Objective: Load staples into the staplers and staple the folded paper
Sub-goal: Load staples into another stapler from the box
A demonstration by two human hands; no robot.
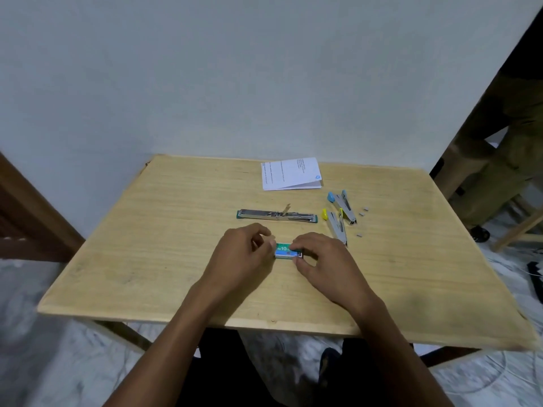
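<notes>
A small green and blue staple box (pixel 287 251) lies mid-table between my hands. My right hand (pixel 320 257) pinches the box's right end with curled fingers. My left hand (pixel 246 251) has its fingertips curled at the box's left end, pinching something small and pale there. Behind them a green stapler (pixel 277 215) lies swung fully open and flat. To the right lie a blue-handled stapler (pixel 342 205) and a yellow-handled stapler (pixel 336 226), both open. The folded paper (pixel 291 173) sits at the table's far edge.
A few loose staple strips (pixel 362 213) lie beside the small staplers. The wooden table (pixel 147 245) stands against a white wall. Another person's legs (pixel 511 148) and a wooden stool (pixel 520 227) are at the right. A wooden frame stands at the left.
</notes>
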